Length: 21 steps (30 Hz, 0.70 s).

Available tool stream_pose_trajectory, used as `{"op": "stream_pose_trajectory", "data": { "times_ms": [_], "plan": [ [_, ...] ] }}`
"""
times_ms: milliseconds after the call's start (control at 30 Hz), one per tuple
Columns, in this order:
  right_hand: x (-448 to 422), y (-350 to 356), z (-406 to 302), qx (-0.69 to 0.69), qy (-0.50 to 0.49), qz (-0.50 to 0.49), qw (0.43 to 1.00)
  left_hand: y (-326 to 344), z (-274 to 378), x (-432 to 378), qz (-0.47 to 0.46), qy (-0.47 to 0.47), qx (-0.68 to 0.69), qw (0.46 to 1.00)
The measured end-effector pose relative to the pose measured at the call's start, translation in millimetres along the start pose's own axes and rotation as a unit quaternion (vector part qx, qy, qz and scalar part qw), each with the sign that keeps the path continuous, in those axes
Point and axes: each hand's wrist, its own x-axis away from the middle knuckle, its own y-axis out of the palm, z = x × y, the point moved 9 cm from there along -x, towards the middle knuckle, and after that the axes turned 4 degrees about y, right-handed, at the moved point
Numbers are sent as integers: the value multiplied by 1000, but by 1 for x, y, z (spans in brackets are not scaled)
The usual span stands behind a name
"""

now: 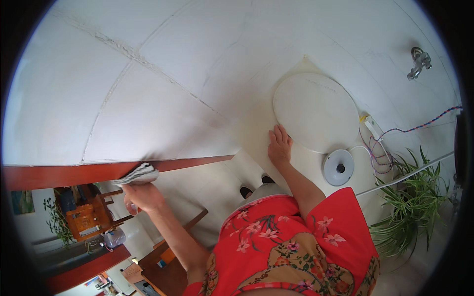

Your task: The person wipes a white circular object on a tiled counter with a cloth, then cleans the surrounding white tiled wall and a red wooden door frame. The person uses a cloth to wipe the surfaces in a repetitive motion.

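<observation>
My left hand [144, 198] grips a folded light-coloured cloth [139, 175] and presses it against the reddish-brown wooden trim [74, 174] along the edge of the white wall [166, 129]. Low on the right, my right hand [280, 145] has its fingers spread, their tips beside the rim of a large round white board or lid [316, 111]; whether they touch it is not clear. Nothing shows in that hand. Near the round board lies a white pot lid [338, 167] with a black knob.
A metal tap [419, 63] juts from the wall at upper right. Twisted wires [418, 127] run to a white power strip [373, 127]. A spider plant [414, 199] stands at right. Wooden chairs [89, 218] and a plastic bottle [114, 238] are at left.
</observation>
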Motion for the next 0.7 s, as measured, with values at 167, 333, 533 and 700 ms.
{"op": "stream_pose_trajectory", "data": {
  "times_ms": [167, 333, 533, 700],
  "plan": [
    [1, -5, 3, -28, 0, 12, 1000, 55, 88, -1, -11, 159, -84, 984],
    [-4, -26, 4, -128, 0, 68, 989, 74, 166, -14, -54, 310, -116, 942],
    [1, -108, -73, -408, -91, -1, 908, 103, 104, 88, -17, 310, -223, 924],
    [29, -148, -165, -655, -138, -288, 685, 95, -59, 112, -216, -60, -257, 940]
  ]
}}
